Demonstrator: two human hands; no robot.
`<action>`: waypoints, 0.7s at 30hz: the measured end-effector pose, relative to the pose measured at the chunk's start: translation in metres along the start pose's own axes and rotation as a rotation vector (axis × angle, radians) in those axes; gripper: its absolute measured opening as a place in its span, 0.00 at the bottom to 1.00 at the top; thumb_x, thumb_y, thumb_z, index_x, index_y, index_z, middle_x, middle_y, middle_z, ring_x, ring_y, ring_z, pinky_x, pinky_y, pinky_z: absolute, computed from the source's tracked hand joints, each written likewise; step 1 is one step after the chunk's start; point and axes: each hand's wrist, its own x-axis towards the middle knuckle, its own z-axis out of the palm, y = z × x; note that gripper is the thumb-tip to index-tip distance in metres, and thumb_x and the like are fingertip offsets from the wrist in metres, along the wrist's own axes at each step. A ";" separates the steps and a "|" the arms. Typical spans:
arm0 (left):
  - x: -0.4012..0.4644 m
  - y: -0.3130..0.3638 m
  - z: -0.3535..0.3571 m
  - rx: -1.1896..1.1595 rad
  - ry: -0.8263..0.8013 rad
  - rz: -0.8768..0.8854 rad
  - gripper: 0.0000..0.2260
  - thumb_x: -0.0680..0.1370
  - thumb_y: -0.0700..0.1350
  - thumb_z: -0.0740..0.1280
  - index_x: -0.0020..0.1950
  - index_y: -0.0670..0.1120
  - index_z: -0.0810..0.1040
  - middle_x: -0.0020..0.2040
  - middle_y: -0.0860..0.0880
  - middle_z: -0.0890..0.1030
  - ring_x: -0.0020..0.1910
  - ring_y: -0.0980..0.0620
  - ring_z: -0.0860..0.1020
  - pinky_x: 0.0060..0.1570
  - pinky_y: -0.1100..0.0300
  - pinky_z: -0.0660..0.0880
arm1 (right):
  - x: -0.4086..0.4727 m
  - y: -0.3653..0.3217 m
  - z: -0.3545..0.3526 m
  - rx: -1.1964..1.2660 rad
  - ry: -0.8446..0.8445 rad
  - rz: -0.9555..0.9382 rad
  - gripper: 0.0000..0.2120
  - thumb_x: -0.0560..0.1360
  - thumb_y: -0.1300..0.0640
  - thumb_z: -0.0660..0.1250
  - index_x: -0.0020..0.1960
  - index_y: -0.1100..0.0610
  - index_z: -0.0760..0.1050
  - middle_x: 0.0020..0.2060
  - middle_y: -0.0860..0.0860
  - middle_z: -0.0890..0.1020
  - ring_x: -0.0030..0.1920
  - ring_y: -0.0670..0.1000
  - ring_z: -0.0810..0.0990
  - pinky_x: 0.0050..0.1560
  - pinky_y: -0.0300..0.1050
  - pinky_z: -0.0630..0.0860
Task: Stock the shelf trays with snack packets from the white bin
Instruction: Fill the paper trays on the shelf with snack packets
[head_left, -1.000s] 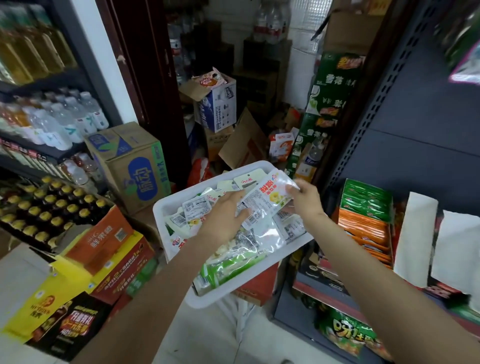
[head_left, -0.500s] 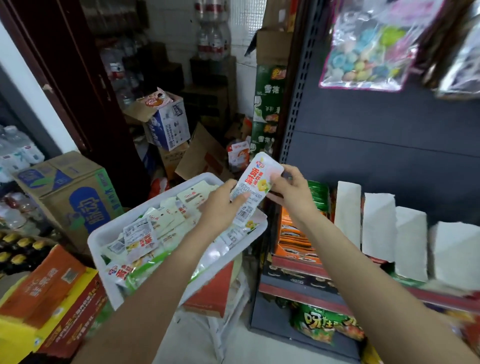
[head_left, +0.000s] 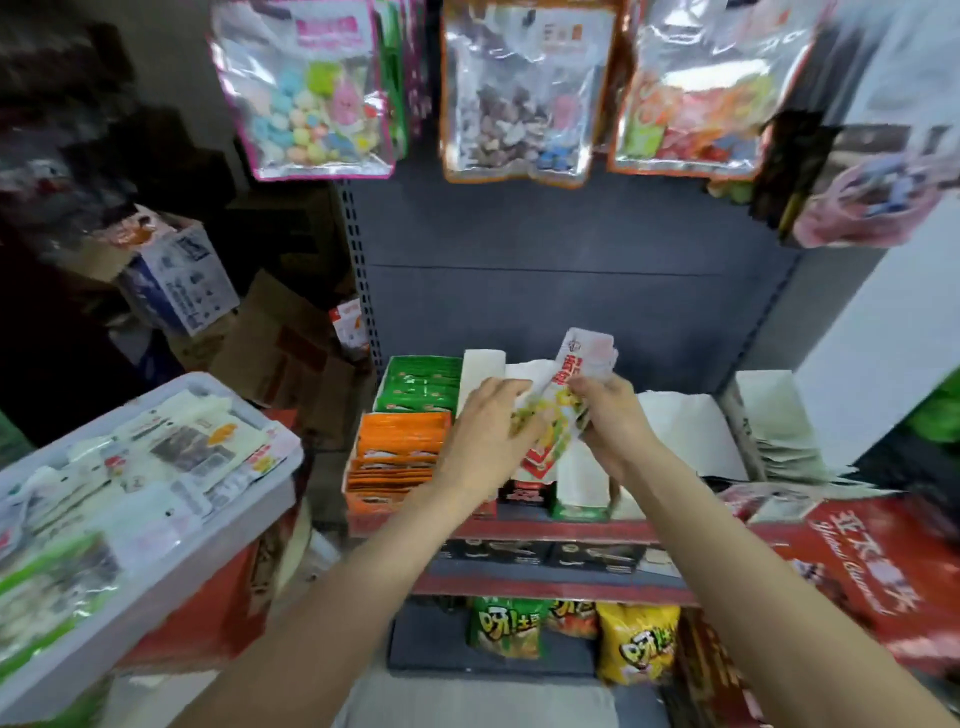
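A stack of clear snack packets (head_left: 563, 395) with red lettering and yellow pieces stands upright between my hands, above the shelf trays. My left hand (head_left: 485, 431) grips its left side and my right hand (head_left: 608, 421) grips its right side. Below them sit white cardboard trays (head_left: 483, 371), with more white trays (head_left: 691, 431) to the right. The white bin (head_left: 171, 540) stands at the left, full of similar packets.
Green packets (head_left: 423, 384) and orange packets (head_left: 400, 457) fill a tray left of my hands. Candy bags (head_left: 311, 88) hang overhead. Chip bags (head_left: 636, 644) sit on the bottom shelf. A red carton (head_left: 862, 571) juts out at right; cardboard boxes (head_left: 182, 280) pile up behind the bin.
Both hands have carried the packets from over the bin rightward to above the shelf trays. My view has swung right toward the shelf, so the bin now lies at the left.
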 end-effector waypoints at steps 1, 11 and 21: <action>0.009 0.011 0.015 -0.030 -0.022 -0.051 0.22 0.78 0.52 0.65 0.68 0.43 0.70 0.64 0.45 0.74 0.63 0.47 0.72 0.63 0.54 0.68 | 0.000 -0.006 -0.023 0.018 0.001 0.000 0.10 0.78 0.68 0.57 0.44 0.61 0.76 0.37 0.55 0.81 0.35 0.51 0.81 0.37 0.42 0.77; 0.059 0.109 0.148 -0.293 -0.109 -0.101 0.08 0.77 0.43 0.67 0.55 0.42 0.81 0.49 0.48 0.83 0.44 0.56 0.79 0.37 0.74 0.72 | 0.018 -0.031 -0.210 -0.313 0.054 -0.102 0.05 0.73 0.65 0.69 0.49 0.62 0.79 0.47 0.57 0.84 0.43 0.51 0.83 0.43 0.43 0.80; 0.100 0.150 0.203 -0.246 -0.038 0.016 0.08 0.75 0.39 0.69 0.54 0.45 0.77 0.48 0.53 0.80 0.46 0.58 0.77 0.45 0.71 0.74 | 0.052 -0.013 -0.280 -0.810 0.137 -0.228 0.05 0.73 0.62 0.71 0.43 0.65 0.82 0.37 0.60 0.83 0.35 0.50 0.76 0.35 0.37 0.69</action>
